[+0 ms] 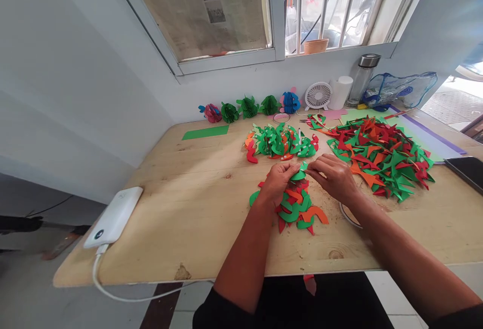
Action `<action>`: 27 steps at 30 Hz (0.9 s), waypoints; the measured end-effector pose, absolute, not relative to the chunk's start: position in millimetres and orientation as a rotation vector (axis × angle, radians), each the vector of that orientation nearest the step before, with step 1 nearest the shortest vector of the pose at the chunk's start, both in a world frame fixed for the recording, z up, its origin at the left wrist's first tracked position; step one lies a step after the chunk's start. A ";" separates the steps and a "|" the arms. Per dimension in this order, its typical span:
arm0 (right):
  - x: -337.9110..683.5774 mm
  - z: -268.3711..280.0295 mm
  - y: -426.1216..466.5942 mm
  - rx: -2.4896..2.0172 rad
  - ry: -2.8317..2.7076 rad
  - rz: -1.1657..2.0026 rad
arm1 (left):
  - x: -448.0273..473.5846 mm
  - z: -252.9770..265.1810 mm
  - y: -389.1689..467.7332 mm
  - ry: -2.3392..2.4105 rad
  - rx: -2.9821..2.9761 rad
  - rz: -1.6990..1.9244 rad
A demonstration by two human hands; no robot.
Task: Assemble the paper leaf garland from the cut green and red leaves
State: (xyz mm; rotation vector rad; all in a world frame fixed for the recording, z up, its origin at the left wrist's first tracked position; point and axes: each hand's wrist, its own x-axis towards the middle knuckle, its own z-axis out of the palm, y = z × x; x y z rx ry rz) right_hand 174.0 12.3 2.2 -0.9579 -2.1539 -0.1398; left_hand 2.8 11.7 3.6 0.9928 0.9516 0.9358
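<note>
My left hand [281, 180] is closed on a small green paper piece [300, 173], gripping its left side between thumb and fingers. At the right edge of that piece, my right hand [332, 173] is closed in a pinch; whether it grips the paper or something tiny on it I cannot make out. Under the hands lies a small pile of curved green, orange and red paper cut-outs [290, 211]. Just beyond is another pile of curled paper pieces [277, 140], mostly green, several with small white patches.
A big heap of paper scraps [385, 153] covers the right side, beside a phone [466, 170]. Folded paper figures [247, 107], a small fan [318, 95] and a glass bottle [364, 80] line the wall. A white power bank [113, 218] with a cable sits left. A ring-shaped object [345, 213] lies under my right forearm.
</note>
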 end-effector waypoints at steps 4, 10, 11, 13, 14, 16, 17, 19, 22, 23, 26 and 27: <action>174.6 2.2 12.2 -0.953 -2.158 -0.138 | 2.9 6.4 11.6 0.955 0.975 0.924; 173.9 3.2 11.6 -0.952 -2.169 -0.141 | 2.9 5.4 12.6 0.985 0.936 0.935; 173.4 3.5 11.4 -0.959 -2.167 -0.151 | 2.9 4.8 12.8 0.988 0.934 0.946; 172.6 3.7 11.1 -0.986 -2.150 -0.178 | 3.1 3.9 13.0 0.983 0.939 0.969; 172.4 3.6 11.2 -1.003 -2.137 -0.194 | 3.3 3.7 12.9 0.978 0.943 0.978; 172.4 2.8 11.7 -1.041 -2.103 -0.220 | 4.1 3.8 12.7 0.971 0.946 0.992; 172.6 2.3 12.1 -1.060 -2.082 -0.221 | 4.6 3.9 12.5 0.969 0.945 0.999; 173.1 1.1 13.0 -1.094 -2.032 -0.176 | 5.9 3.9 12.1 0.967 0.940 1.020; 173.0 0.5 12.9 -1.137 -1.934 -0.041 | 7.9 3.2 11.9 0.962 0.931 1.057; 172.6 0.8 12.4 -1.154 -1.901 0.000 | 8.5 2.9 11.9 0.965 0.927 1.068; 170.5 3.2 10.3 -1.219 -1.810 0.126 | 9.7 3.1 11.8 0.976 0.908 1.104; 169.7 4.3 9.7 -1.247 -1.779 0.185 | 10.2 3.7 11.4 0.977 0.902 1.117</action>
